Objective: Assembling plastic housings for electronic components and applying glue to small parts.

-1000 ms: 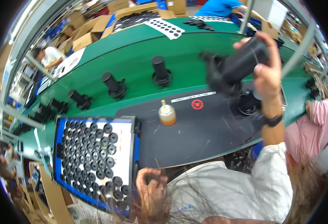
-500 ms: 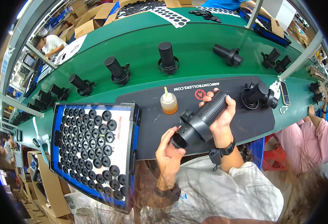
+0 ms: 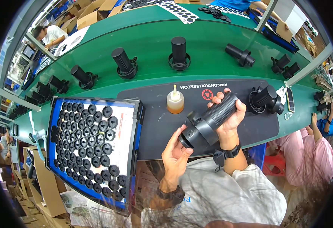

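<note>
My right hand (image 3: 230,117) is wrapped round the perforated barrel of a black microphone (image 3: 208,123), which slants down to the left over a dark mat (image 3: 155,136). At its lower end is a black round cap (image 3: 185,141), tilted against the body. Fingers and thumb of my left hand (image 3: 176,155) close about this cap's edge; whether it is fully seated I cannot tell. Beyond the left hand stands a squeeze bottle (image 3: 175,102) of amber liquid. To the left, a blue-lined tray (image 3: 130,152) holds many similar black caps.
Another black microphone (image 3: 264,97) stands on the mat's right, near a phone (image 3: 290,99). More black microphones (image 3: 178,53) line the green belt (image 3: 151,49) behind. Metal posts (image 3: 312,64) rise at the sides. Co-workers sit across the belt and at the right.
The cap end now shows more of the round cap's edge, and my left hand's fingers have opened slightly around it. The view has shifted a little; the right hand keeps its grip.
</note>
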Tool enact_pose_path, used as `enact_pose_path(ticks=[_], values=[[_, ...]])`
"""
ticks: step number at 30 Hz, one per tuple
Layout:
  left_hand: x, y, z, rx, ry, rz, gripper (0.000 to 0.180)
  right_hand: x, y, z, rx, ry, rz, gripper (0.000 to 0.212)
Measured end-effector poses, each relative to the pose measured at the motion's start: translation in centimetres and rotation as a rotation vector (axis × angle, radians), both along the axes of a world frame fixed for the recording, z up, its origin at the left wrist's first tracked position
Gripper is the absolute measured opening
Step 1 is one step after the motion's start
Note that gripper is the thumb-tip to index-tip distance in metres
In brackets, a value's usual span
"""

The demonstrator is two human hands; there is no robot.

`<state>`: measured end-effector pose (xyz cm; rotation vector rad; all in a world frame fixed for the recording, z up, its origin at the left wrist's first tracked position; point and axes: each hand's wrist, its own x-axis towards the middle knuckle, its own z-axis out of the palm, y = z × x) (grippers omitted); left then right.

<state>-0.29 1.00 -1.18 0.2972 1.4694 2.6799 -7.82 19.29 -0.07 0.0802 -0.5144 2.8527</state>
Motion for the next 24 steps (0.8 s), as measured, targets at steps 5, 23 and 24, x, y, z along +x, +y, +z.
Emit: enact_pose_path(ticks=[5,23,24], values=[[0.1,0.1,-0.1,0.013,-0.004,0.004,0.066,-0.1,0.2,-0.1,0.027,0.022,-0.020,0.045],[-0.9,-0.6,-2.0,0.120,-0.201,-0.122,0.083,0.5,1.9,2.7,0.153,-0.041,-0.056,0.052],[-0.6,-1.3,-1.7,0.046,-0.195,-0.103,0.087,0.7,2.7,3.4,0.222,0.072,-0.084,0.049]])
